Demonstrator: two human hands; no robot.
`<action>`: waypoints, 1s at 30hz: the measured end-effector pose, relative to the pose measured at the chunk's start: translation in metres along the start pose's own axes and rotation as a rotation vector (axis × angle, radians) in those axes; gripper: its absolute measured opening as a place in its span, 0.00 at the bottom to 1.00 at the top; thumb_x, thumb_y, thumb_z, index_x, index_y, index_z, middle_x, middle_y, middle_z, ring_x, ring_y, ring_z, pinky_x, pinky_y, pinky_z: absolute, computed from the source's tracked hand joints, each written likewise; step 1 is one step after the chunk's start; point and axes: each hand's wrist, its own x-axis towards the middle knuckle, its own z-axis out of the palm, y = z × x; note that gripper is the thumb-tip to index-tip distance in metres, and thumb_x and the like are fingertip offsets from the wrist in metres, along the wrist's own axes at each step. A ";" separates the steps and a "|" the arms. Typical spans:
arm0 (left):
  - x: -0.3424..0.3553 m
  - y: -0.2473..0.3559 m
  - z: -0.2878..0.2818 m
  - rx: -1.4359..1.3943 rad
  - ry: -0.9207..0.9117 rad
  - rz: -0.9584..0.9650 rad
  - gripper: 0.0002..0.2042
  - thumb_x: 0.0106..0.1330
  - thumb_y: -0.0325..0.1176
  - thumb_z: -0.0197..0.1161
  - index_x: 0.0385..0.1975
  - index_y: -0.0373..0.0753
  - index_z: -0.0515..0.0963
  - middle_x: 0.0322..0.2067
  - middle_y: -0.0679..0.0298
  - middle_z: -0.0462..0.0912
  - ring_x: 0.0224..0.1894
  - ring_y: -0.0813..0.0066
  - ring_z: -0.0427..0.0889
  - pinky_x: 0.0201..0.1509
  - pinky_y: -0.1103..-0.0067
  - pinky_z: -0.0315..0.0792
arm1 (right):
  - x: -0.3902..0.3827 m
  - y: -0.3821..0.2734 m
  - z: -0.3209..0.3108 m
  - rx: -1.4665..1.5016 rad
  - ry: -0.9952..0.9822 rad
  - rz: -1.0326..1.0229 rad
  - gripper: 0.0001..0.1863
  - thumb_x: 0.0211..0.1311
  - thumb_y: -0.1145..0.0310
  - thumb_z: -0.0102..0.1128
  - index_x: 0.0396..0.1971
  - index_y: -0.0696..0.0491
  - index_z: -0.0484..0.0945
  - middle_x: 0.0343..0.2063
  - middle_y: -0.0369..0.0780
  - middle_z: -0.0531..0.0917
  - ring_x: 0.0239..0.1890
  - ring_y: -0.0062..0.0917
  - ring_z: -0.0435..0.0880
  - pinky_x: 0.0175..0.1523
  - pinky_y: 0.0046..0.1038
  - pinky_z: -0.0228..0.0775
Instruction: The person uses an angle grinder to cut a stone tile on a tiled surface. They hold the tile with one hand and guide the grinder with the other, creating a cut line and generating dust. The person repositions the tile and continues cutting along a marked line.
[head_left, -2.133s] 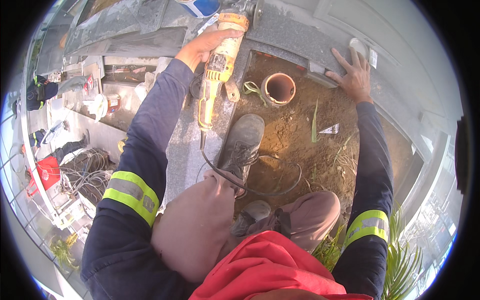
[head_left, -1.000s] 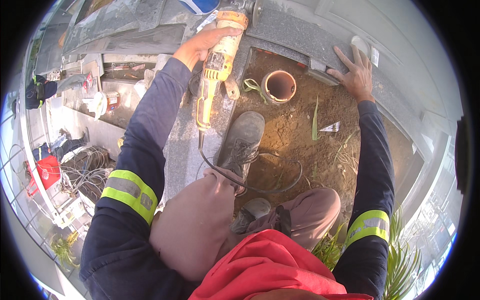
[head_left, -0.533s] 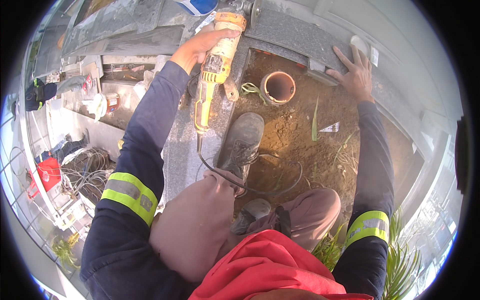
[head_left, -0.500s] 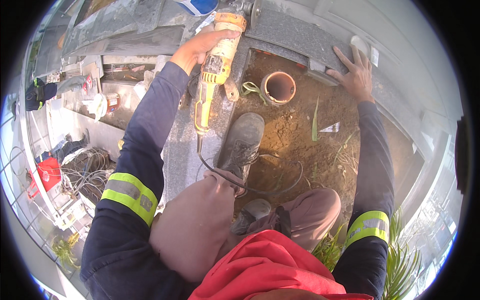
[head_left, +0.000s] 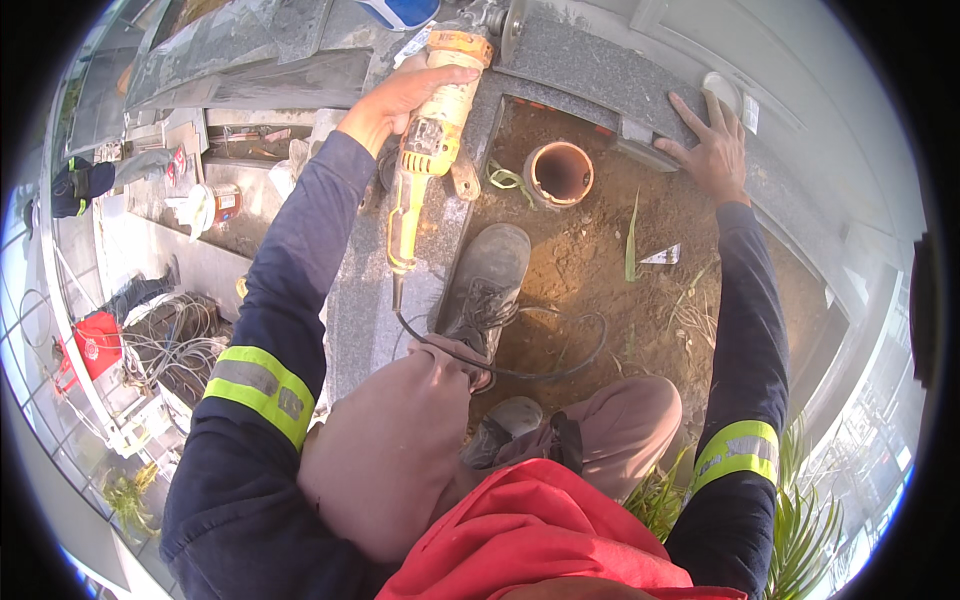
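My left hand (head_left: 395,100) is wrapped round the body of a yellow angle grinder (head_left: 432,135), its cord trailing toward my foot. The grinder's disc (head_left: 513,30) points away from me, over the grey stone slab (head_left: 590,80) at the far side. On that slab's right part my right hand (head_left: 715,148) lies flat with its fingers spread. Between the hands, an orange-brown pipe (head_left: 558,174) stands open-ended in bare soil, with a pale green strip (head_left: 508,178) beside its rim.
My shoe (head_left: 487,275) rests beside the soil, with the black cord (head_left: 540,376) looping past it. At left lie tangled cables (head_left: 180,340), a red container (head_left: 95,345) and a bucket (head_left: 213,208). A blue-and-white container (head_left: 400,12) stands at the far edge. Another person (head_left: 85,190) is at far left.
Almost nothing differs. The grinder stays in my left hand in nearly the same place, and my right hand remains on the slab.
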 end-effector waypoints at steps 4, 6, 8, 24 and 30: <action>0.005 0.002 -0.004 -0.014 0.008 -0.048 0.32 0.59 0.40 0.80 0.60 0.36 0.74 0.47 0.62 0.85 0.44 0.73 0.87 0.47 0.72 0.85 | 0.001 0.000 0.001 -0.003 0.007 0.001 0.40 0.52 0.28 0.68 0.68 0.18 0.76 0.70 0.42 0.73 0.70 0.42 0.70 0.74 0.48 0.62; 0.006 0.001 -0.005 -0.005 -0.001 -0.046 0.32 0.59 0.40 0.80 0.61 0.37 0.74 0.48 0.62 0.85 0.45 0.73 0.87 0.47 0.73 0.84 | 0.001 0.000 0.001 -0.005 0.010 0.000 0.40 0.51 0.27 0.67 0.67 0.18 0.76 0.70 0.42 0.73 0.70 0.42 0.70 0.74 0.48 0.62; 0.008 0.001 -0.004 -0.003 -0.004 -0.038 0.32 0.60 0.41 0.80 0.61 0.37 0.74 0.48 0.62 0.85 0.46 0.74 0.86 0.48 0.73 0.84 | 0.000 0.001 0.002 -0.005 0.011 0.001 0.40 0.51 0.27 0.67 0.67 0.18 0.77 0.70 0.42 0.73 0.70 0.42 0.70 0.74 0.48 0.62; 0.021 -0.004 -0.005 -0.008 0.025 -0.025 0.35 0.59 0.40 0.81 0.63 0.35 0.71 0.51 0.59 0.84 0.49 0.72 0.86 0.50 0.72 0.84 | 0.000 0.001 0.002 -0.010 0.011 0.007 0.40 0.50 0.25 0.65 0.67 0.17 0.76 0.70 0.41 0.73 0.70 0.42 0.70 0.74 0.49 0.63; 0.011 -0.003 -0.001 0.039 0.039 -0.003 0.29 0.64 0.41 0.77 0.61 0.36 0.74 0.46 0.61 0.85 0.44 0.73 0.87 0.46 0.73 0.85 | -0.001 0.003 0.002 -0.016 -0.002 0.014 0.41 0.50 0.25 0.66 0.68 0.16 0.76 0.71 0.42 0.72 0.71 0.43 0.69 0.75 0.48 0.62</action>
